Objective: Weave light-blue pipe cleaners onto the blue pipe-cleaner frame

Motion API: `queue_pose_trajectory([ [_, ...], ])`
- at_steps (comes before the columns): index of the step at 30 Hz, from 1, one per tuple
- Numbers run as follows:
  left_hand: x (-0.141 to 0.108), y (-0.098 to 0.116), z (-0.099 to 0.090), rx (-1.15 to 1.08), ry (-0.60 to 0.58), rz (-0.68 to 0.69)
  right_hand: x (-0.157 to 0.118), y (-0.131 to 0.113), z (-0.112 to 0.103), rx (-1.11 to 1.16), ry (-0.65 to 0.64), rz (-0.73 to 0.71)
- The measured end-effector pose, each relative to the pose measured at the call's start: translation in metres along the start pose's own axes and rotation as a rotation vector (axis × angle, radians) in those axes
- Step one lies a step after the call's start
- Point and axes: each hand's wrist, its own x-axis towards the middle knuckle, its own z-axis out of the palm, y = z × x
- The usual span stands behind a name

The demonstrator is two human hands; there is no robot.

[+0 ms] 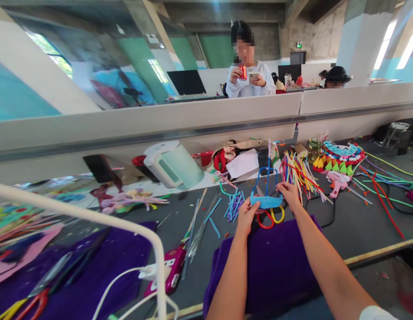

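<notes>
A blue boat-like shape (268, 202) with an upright frame of blue stems hangs over the near edge of the work area. Its left end is pinched by my left hand (248, 214), thumb in front. My right hand (289, 194) has its fingers closed at the right side of the blue frame. Behind and below the shape are scissors with red and yellow handles (266, 221), partly hidden by it. A purple cloth (276, 262) lies beneath my forearms. Short blue and purple stems (235, 206) lie left of my left hand.
A white lamp arm (126, 224) crosses the left foreground. Around lie a pitcher (175, 164), a pink glue gun (338, 183), colourful stems (298, 173), a magenta device (169, 269) and large scissors (49, 280). Beyond the partition (160, 118), a person holds a red can and a phone.
</notes>
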Motion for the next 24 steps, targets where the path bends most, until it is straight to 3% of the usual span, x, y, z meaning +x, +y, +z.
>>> queue_pose_trajectory([
  [6, 0.0003, -0.0005, 0.0024, 0.044, -0.030, 0.023, 0.0014, 0.0007, -0.0002, -0.096, 0.051, -0.097],
  [18, -0.0005, 0.0026, 0.0037, 0.024, -0.026, 0.025, 0.0015, 0.0009, 0.0011, -0.032, 0.101, -0.086],
  [24, -0.0016, 0.0056, 0.0018, -0.077, -0.002, 0.017, 0.0000, -0.0079, 0.0002, 0.178, 0.025, 0.101],
])
